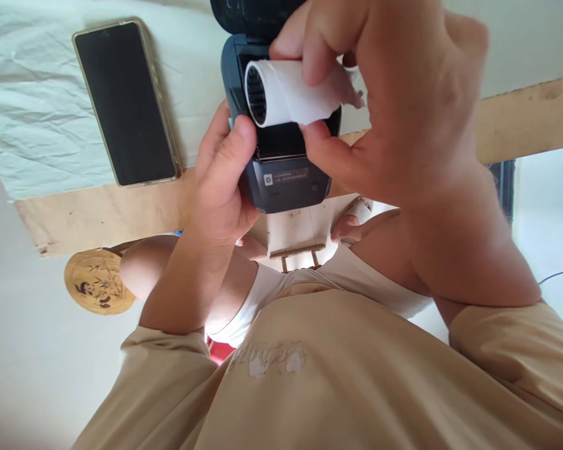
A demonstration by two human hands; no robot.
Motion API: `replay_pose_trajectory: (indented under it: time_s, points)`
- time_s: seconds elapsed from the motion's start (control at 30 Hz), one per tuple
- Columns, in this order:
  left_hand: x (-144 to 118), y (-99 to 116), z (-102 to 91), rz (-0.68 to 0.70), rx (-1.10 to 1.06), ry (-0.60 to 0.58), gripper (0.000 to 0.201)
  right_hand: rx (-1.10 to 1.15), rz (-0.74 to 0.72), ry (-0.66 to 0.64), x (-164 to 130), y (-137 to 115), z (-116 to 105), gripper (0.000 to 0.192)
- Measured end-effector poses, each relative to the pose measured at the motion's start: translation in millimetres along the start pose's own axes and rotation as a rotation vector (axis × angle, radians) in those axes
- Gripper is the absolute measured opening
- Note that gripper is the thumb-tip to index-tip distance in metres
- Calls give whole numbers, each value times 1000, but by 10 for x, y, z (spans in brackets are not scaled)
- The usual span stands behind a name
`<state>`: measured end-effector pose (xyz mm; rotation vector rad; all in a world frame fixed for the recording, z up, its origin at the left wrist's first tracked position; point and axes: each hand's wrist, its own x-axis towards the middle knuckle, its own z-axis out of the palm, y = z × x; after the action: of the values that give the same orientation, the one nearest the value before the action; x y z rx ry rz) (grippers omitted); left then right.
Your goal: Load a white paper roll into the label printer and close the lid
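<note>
A: Head view, item one: small printer [281, 169]. Where is it, and how is it kept?

B: Upper middle of the frame, lifted off the table [98, 212]. The left hand [220, 187] wraps its near left side, thumb lying along the edge. Case is dark, matte, hard plastic with rounded corners; lid tipped back, paper bay open toward the camera. I judge the grip is meant to steady the body while the bay is reached.

A: Item two: paper roll [286, 94].

B: White, smooth, cylindrical, with a hollow core facing left. It sits at the mouth of the open bay, held across it. The right hand [403, 106] pinches it between fingers above and thumb below; a ragged loose end trails to the right. Whether the roll is seated in the bay cannot be told.

A: Hands, state?

B: Both closed on something: left around the printer, right narrowly on the roll.

A: Surroundings?

B: Phone [124, 103], flat black glass in a pale case, lying face up on a creased white cloth [28, 112], well apart from the hands. Bare wooden table edge, rough grain. Round woven disc [98, 281] with a dark printed figure, lower left. Beige shirt [356, 375], soft fabric, fills the foreground.
</note>
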<state>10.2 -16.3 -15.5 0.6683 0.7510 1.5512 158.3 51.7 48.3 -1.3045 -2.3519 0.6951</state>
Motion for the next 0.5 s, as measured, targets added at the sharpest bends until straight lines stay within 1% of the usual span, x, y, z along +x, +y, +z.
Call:
replay_pose_trajectory:
  time_s: [0.07,0.1,0.13,0.23,0.3,0.4,0.47,0.5]
  points:
    - [-7,12,12,-13,-15,4,24,-242,-153,-33,-29,-55,-28,38]
    - [-8,16,6,-14,-15,8,23,-318,-221,-13,-46,-53,-22,37]
    - [-6,18,-6,-18,-8,-2,22,-348,-266,17,-60,-37,-5,35]
    - [4,10,-55,-10,23,-58,24,-346,-347,59,-77,56,82,27]
    - [6,2,-74,-18,40,-57,27,-311,-413,107,-71,115,131,31]
    - [-2,1,-67,-39,46,-32,29,-291,-528,232,-76,148,143,38]
    - [-6,10,-54,-39,29,-28,29,-295,-561,254,-101,113,119,37]
    - [-6,16,-51,-36,14,-21,28,-292,-563,233,-118,80,105,37]
